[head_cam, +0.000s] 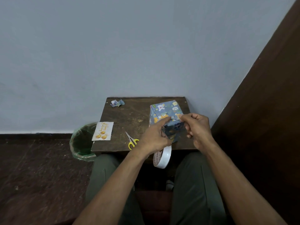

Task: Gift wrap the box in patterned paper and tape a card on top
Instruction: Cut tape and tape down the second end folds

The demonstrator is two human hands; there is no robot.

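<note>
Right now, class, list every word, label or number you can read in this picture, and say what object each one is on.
"Happy Birthday": gold script on the card, written sideways from this view.
Red print on the inner core of the tape roll: too small and blurred to read.
Wrapped box: cartoon animal pictures; any lettering on the paper is too small to make out.
Scissors: no marking visible.

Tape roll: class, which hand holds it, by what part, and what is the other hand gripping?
The left hand holds the tape roll by its upper rim; the roll hangs below it. The right hand pinches something small, likely tape, at the wrapped box.
</note>
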